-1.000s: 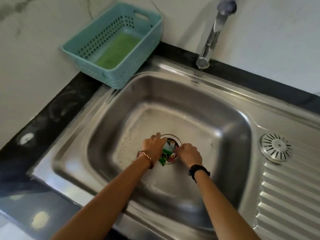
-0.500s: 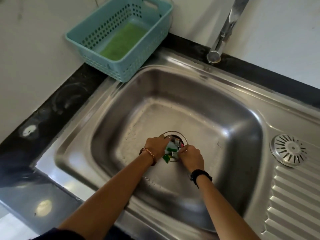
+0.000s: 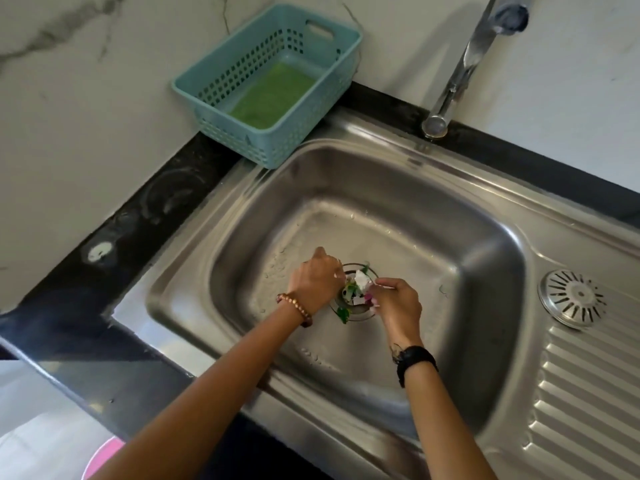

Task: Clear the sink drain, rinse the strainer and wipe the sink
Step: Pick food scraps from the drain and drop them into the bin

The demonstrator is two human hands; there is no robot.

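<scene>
Centre of frame, stainless sink (image 3: 242, 220) basin: left hand (image 3: 317, 280) and right hand (image 3: 398, 303), fingers pinched on white and green scraps (image 3: 358, 287) heaped in the drain strainer (image 3: 360, 311). Upper left: teal basket (image 3: 221, 109) holding a green scouring pad (image 3: 273, 95). Upper right: chrome tap (image 3: 460, 71).

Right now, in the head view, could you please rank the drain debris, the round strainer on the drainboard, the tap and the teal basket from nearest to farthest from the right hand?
From the right hand:
1. Drain debris, touching its fingers, just left.
2. Strainer, right, on the drainboard.
3. Tap, behind, at the wall.
4. Basket, far back left corner.
</scene>
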